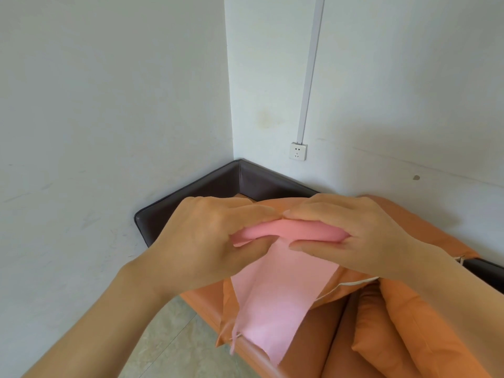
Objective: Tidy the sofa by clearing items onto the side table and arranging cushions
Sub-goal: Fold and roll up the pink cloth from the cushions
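A pink cloth (272, 304) hangs in front of me, its top edge rolled into a thick fold. My left hand (207, 241) pinches the left end of that fold. My right hand (351, 236) pinches the right end, and the fingertips of both hands nearly meet above it. The loose part of the cloth drapes down over an orange cushion (409, 309) and the orange sofa seat (321, 336). The sofa's dark brown back and armrest (191, 195) wrap around the room corner behind my hands. The side table is not in view.
White walls meet in a corner just behind the sofa. A wall socket (298, 151) with a white cable duct (311, 66) sits on the right wall. Pale tiled floor (174, 336) shows at lower left, between the sofa and the left wall.
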The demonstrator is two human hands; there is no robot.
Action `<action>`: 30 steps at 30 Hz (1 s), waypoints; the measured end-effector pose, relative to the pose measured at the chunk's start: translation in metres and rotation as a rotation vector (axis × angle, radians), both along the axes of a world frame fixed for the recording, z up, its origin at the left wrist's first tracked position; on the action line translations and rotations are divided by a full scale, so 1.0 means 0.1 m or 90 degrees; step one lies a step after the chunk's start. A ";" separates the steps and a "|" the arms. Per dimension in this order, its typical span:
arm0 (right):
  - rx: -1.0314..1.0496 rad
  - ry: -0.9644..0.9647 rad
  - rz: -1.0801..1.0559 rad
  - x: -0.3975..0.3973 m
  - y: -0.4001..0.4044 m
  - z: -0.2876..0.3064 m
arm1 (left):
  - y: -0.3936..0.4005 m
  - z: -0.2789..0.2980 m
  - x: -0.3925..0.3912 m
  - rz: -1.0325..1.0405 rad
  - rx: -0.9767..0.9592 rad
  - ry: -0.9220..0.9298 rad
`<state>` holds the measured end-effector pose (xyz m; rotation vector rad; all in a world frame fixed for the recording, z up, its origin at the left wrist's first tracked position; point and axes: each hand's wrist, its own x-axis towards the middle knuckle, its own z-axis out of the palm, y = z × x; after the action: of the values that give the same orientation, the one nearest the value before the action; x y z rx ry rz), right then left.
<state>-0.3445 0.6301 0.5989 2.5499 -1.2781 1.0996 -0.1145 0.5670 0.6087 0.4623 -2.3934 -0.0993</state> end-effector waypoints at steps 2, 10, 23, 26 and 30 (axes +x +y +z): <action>0.065 -0.072 0.020 0.01 0.01 0.04 | 0.02 0.01 -0.01 0.026 -0.057 -0.026; 0.165 -0.104 0.005 0.03 0.03 0.13 | -0.01 -0.02 -0.01 0.043 -0.149 -0.047; 0.254 -0.180 0.025 -0.02 0.08 0.19 | 0.04 0.02 -0.02 0.073 -0.107 -0.058; 0.159 -0.126 -0.008 -0.02 0.09 0.17 | 0.02 0.02 -0.04 0.053 -0.036 -0.041; 0.029 -0.063 -0.009 0.00 0.07 0.14 | -0.01 0.01 -0.06 0.043 -0.012 -0.036</action>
<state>-0.3446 0.6376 0.6128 2.5431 -1.3561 1.2229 -0.1200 0.5657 0.6093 0.5431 -2.4286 -0.0329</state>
